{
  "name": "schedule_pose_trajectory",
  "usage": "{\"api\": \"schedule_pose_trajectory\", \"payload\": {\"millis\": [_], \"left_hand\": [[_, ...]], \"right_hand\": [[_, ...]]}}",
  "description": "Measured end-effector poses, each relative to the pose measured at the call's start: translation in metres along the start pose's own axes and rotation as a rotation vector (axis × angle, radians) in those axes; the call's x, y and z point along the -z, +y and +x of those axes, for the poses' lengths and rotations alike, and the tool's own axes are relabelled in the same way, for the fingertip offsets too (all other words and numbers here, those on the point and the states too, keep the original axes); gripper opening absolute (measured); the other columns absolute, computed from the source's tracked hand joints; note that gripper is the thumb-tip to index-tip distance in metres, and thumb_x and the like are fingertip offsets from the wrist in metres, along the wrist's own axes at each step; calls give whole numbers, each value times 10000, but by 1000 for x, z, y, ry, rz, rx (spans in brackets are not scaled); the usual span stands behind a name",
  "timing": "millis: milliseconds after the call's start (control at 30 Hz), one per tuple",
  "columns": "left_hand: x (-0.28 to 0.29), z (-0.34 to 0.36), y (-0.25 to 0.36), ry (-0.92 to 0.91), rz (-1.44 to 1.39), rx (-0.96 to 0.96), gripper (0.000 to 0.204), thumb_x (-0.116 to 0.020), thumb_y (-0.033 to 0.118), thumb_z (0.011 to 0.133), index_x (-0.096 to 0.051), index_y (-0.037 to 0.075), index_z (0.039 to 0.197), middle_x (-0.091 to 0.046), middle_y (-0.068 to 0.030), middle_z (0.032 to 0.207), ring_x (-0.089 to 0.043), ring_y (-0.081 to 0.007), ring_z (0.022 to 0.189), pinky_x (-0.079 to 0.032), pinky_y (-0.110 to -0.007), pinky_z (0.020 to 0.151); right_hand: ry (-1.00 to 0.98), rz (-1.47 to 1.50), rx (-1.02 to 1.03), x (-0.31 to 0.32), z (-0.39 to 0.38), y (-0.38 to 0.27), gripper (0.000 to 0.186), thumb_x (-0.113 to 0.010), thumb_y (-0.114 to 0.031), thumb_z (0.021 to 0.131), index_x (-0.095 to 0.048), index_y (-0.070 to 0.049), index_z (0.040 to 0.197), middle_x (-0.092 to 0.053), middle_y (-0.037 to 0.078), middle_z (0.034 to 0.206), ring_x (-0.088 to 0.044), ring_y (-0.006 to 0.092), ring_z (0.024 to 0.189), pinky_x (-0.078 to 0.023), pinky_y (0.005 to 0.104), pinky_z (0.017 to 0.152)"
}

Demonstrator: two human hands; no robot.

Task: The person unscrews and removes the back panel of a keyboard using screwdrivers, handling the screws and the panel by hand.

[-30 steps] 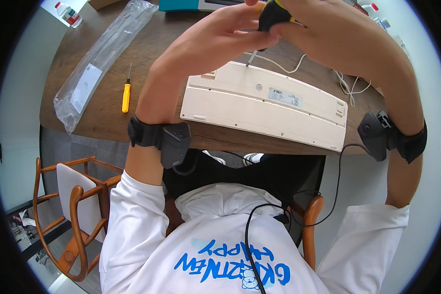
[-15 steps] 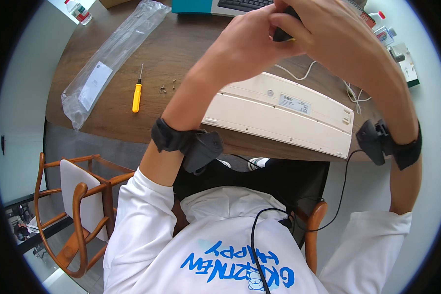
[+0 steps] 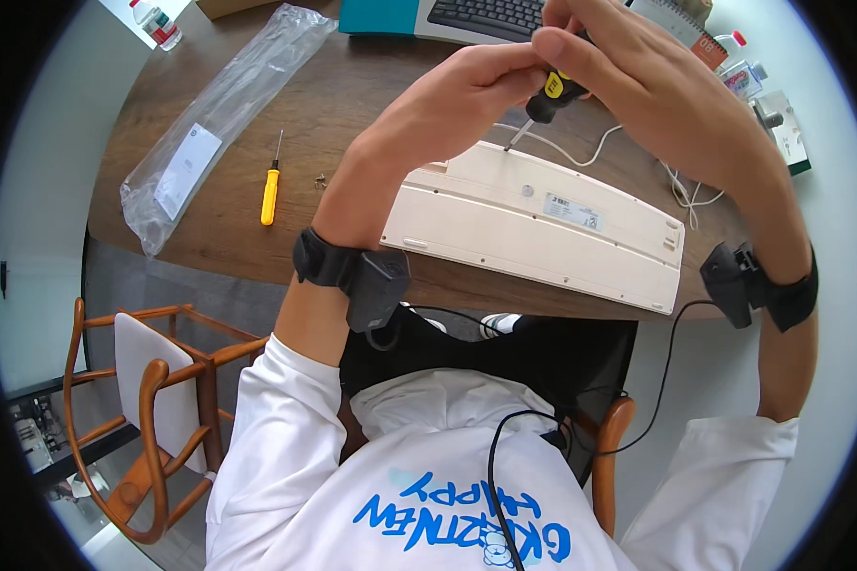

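Note:
A cream keyboard (image 3: 505,214) lies face down on the table before me, its screw holes and label showing. Above its far edge I hold a black and yellow screwdriver (image 3: 547,99) at a slant, its metal shaft reaching down to the keyboard's far edge. My right hand (image 3: 628,67) is closed round the top of the handle, the fingers partly hidden. From the other side my left hand (image 3: 471,95) pinches the handle too. A second screwdriver with a yellow handle (image 3: 269,197) lies left of the keyboard, and several small screws (image 3: 321,181) sit by my left forearm.
A clear plastic sleeve (image 3: 243,109) stretches across the table's left side. A teal box (image 3: 381,17) with a keyboard picture stands at the back. White cable (image 3: 581,157) runs behind the cream keyboard. Bottles (image 3: 745,76) and a desk calendar (image 3: 671,29) crowd the back right. A wooden chair (image 3: 157,400) stands left.
The screwdriver and both hands have come slightly nearer, and its shaft now shows against the keyboard's far edge. The keyboard has shifted slightly left, and more of its far side is visible.

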State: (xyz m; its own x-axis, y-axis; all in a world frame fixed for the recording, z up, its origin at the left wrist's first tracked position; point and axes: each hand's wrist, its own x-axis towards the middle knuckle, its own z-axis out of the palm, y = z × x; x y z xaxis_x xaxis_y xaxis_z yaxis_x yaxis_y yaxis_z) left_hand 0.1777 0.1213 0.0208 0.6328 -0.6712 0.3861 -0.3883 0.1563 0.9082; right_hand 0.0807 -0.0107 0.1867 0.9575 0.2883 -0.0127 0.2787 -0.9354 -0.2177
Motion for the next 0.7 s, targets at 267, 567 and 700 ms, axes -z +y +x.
{"api": "schedule_pose_trajectory", "payload": {"millis": [267,567,700], "left_hand": [[-3,0,-9,-27,-191,-93,353,-686,177,997,-644,11,1306,-699,-64,1142,-657,-119,1075,-541,-304,997],[-7,0,-9,-21,-273,-62,422,-817,211,887,-678,-16,1214,-714,-70,1018,-669,-144,982,-539,-276,856],[-11,-1,-7,89,-83,-112,413,-814,245,887,-692,-2,1195,-708,-67,987,-660,-147,977,-536,-280,861]], "right_hand": [[24,-466,5,-8,2,3,318,-593,-241,1001,-628,72,1040,-676,147,817,-676,277,734,-550,378,747],[-307,136,-278,6,11,10,483,-606,-253,998,-513,58,1356,-630,224,1168,-642,271,1064,-538,327,888],[-88,-121,-243,-18,25,17,502,-602,-244,1004,-495,48,1398,-638,215,1142,-660,293,1024,-545,344,878]]}}
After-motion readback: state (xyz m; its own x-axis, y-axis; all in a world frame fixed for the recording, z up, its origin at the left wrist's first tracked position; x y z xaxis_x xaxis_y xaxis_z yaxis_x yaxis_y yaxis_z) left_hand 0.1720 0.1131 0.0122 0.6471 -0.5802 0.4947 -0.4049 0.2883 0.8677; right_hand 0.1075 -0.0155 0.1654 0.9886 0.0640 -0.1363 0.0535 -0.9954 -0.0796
